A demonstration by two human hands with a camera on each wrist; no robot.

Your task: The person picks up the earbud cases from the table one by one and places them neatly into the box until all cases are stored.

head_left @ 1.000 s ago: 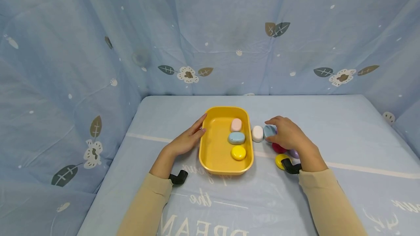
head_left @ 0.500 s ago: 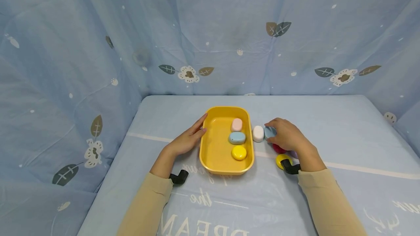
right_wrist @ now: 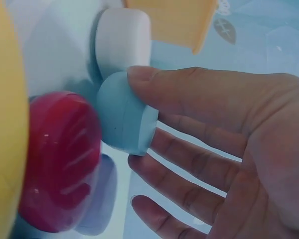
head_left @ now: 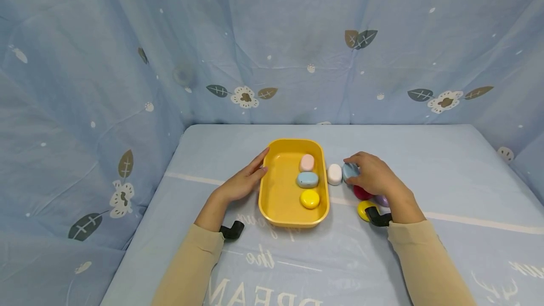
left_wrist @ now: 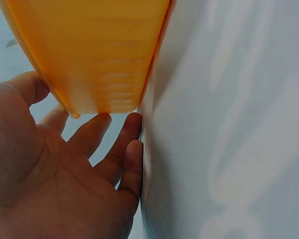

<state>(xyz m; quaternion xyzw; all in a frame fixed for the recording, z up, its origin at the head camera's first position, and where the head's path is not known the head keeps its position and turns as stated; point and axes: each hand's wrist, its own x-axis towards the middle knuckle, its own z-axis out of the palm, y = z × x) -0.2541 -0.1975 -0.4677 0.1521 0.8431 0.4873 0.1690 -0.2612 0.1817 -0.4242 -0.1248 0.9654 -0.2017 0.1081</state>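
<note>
My right hand (head_left: 374, 174) pinches a small light-blue rounded case (right_wrist: 122, 112), thumb on one side and fingertips on the other. This case sits on the cloth-covered surface between a white rounded case (right_wrist: 122, 40) and a glossy red one (right_wrist: 60, 164). My left hand (head_left: 240, 183) rests against the left side of a yellow tray (head_left: 276, 190), its fingers extended and touching the rim and wall. Inside the tray, along its right half, lie a pink case (head_left: 307, 163), a blue oblong case (head_left: 307, 180) and a round yellow case (head_left: 310, 199).
A purple case (right_wrist: 102, 194) lies beside the red one, partly hidden. A second yellow case (head_left: 366, 211) sits under the right wrist's black camera mount (head_left: 377, 216). Blue patterned curtains (head_left: 272, 41) stand behind and at the sides.
My right thumb and fingers have closed onto the light-blue case at the right of the white one. The left hand and the tray have stayed in place.
</note>
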